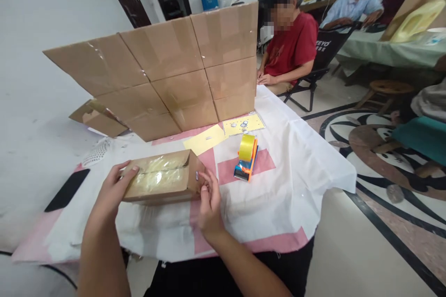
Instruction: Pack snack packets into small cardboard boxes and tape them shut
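Note:
A small cardboard box [156,177] with shiny clear tape over its top seam sits before me, close to the table's front side. My left hand [116,184] grips its left end, thumb on top. At the right end, my right hand [211,202] has its fingers curled against the box's end face, beside a small sticker [197,176]. A tape dispenser [246,158] with a yellow tape roll lies to the right of the box. Behind the box are two yellow sheets [204,139] with small pieces on them.
A tall cardboard partition [174,74] stands across the table's back. White and pink cloth [278,204] covers the table. On the left lies a black flat object [67,190]; an open carton [99,118] is behind. A person in red [292,48] sits beyond the partition.

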`<state>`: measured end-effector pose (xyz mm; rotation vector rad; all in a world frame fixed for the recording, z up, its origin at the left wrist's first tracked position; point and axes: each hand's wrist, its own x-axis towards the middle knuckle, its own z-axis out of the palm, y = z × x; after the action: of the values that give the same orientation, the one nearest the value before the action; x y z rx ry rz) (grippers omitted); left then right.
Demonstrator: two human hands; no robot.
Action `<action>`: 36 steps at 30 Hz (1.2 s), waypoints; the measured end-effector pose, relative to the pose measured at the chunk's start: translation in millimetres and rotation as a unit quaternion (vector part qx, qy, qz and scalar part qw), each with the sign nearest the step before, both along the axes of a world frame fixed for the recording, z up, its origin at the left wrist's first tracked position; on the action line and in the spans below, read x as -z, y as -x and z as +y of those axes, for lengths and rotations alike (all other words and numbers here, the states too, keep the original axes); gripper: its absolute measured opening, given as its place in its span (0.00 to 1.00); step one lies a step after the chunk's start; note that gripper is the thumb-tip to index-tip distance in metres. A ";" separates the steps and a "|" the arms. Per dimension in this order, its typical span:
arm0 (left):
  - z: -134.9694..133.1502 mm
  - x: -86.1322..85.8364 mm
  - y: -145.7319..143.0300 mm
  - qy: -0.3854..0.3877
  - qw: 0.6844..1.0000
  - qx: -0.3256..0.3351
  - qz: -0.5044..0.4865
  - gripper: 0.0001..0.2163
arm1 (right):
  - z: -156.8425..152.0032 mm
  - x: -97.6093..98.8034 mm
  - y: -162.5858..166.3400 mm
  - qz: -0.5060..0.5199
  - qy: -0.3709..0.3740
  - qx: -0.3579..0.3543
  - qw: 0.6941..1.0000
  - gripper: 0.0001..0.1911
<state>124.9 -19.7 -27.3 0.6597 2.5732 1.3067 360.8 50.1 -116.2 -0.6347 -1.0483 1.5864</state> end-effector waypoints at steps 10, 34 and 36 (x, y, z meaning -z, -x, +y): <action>-0.6 2.6 -1.8 -0.024 1.000 -0.018 0.001 0.35 | 8.3 -0.3 3.0 -0.005 0.009 0.017 1.000 0.12; -3.7 6.5 19.8 -0.039 0.995 0.073 -0.054 0.37 | 54.6 -6.0 3.1 -0.334 -0.463 -0.140 0.809 0.78; -5.7 5.7 24.4 -0.039 0.993 0.090 -0.061 0.38 | 46.8 -7.6 12.0 -0.333 -0.479 -0.121 0.803 0.80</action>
<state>100.5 -25.5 -33.0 0.7801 2.3169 1.3482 348.9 96.8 -108.5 -0.3260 -2.3112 0.7856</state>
